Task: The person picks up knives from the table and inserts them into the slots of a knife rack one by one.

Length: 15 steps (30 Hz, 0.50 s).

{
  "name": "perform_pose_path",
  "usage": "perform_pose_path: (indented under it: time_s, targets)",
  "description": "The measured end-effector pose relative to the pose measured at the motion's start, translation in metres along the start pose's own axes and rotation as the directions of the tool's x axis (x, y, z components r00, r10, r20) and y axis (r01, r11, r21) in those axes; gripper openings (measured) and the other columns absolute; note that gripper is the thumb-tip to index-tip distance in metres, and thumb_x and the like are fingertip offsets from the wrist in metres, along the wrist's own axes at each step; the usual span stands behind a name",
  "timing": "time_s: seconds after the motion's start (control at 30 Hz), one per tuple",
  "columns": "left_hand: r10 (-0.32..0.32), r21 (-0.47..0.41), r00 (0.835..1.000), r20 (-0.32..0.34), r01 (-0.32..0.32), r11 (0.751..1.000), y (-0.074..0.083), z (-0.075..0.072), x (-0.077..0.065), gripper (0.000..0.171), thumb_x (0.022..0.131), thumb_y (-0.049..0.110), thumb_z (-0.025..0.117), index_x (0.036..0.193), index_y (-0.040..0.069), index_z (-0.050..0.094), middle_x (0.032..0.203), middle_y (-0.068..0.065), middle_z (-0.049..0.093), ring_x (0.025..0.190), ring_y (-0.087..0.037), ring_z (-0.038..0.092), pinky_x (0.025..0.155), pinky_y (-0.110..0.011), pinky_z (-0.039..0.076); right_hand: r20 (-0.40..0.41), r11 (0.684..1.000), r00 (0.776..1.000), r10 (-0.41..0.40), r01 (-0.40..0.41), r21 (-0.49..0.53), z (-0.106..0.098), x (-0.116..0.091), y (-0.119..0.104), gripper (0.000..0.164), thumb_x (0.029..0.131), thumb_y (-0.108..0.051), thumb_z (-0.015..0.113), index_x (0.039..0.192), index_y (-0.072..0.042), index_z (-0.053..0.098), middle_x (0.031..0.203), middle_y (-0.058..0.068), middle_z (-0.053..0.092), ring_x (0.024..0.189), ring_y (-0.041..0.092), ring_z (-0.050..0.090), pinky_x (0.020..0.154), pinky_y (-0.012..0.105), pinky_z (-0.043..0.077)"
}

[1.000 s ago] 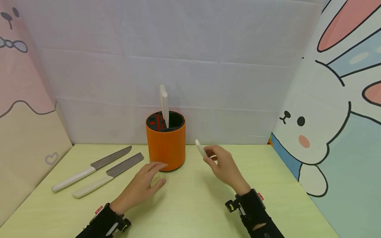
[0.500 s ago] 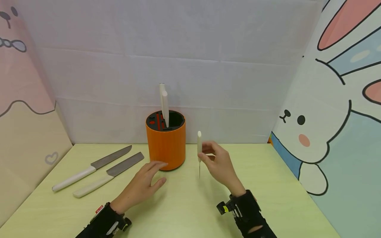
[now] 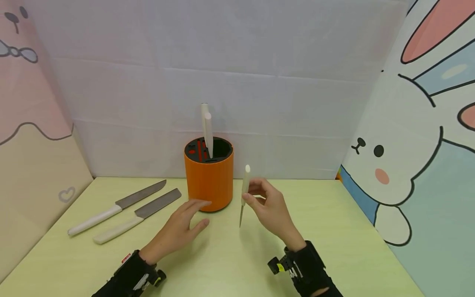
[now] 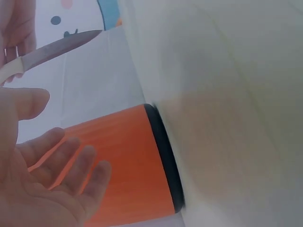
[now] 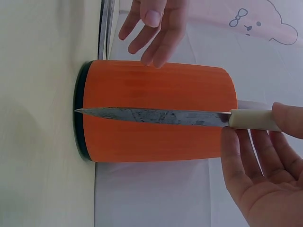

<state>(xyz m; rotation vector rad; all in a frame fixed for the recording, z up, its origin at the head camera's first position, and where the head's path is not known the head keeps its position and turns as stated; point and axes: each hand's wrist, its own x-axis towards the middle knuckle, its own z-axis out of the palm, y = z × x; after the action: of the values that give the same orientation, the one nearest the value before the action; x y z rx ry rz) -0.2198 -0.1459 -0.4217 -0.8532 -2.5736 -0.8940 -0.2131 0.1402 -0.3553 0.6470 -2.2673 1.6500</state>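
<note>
My right hand [image 3: 270, 207] pinches the white handle of a small knife [image 3: 245, 183] between thumb and fingers, and its blade points down above the table. The right wrist view shows the whole narrow, pointed blade [image 5: 156, 116]. To the left, an orange knife block [image 3: 209, 185] stands upright with a black slotted top. White handles [image 3: 208, 132] rise out of that top. My left hand [image 3: 178, 229] is by the block's lower front, fingers extended and holding nothing; whether they touch it I cannot tell. In the left wrist view the fingers [image 4: 78, 165] lie in front of the orange side.
Two white-handled knives lie on the table left of the block: a pointed one [image 3: 118, 206] and, nearer, a square-tipped one [image 3: 139, 216]. A pale wall sheet [image 3: 297, 123] hangs behind the table [image 3: 222, 264]. Printed cartoon sheets flank both sides.
The right hand has turned the knife from a tilt to nearly upright, blade downward, and brought it slightly left. My left hand has stayed by the block.
</note>
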Motion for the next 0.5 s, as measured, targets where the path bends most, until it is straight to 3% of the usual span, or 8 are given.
perform_pose_path:
  time_s: [0.2, 0.5]
  targets:
    - [0.046, -0.133, 0.999, -0.012, -0.048, 0.99, 0.007, -0.003, 0.014, 0.047, 0.104, 0.021, 0.073, 0.149, 0.013, 0.06, 0.137, -0.006, 0.066, 0.116, -0.025, 0.068, 0.098, -0.041, 0.06, -0.001, 1.0, 1.0, 0.009, -0.009, -0.006, -0.001, 0.001, 0.0, 0.027, 0.102, -0.008, 0.073, 0.128, -0.005, 0.066, 0.113, 0.01, 0.072, 0.105, 0.025, 0.072, 0.092, 0.031, 0.063]
    - [0.086, -0.24, 0.995, -0.058, -0.098, 0.966, 0.043, -0.012, 0.052, 0.047, 0.105, 0.021, 0.071, 0.149, 0.01, 0.059, 0.134, -0.009, 0.067, 0.113, -0.019, 0.068, 0.097, -0.034, 0.061, 0.0, 1.0, 1.0, -0.004, 0.004, 0.003, -0.002, 0.001, 0.002, 0.027, 0.102, -0.008, 0.072, 0.128, -0.005, 0.065, 0.113, 0.01, 0.071, 0.105, 0.026, 0.072, 0.091, 0.03, 0.063]
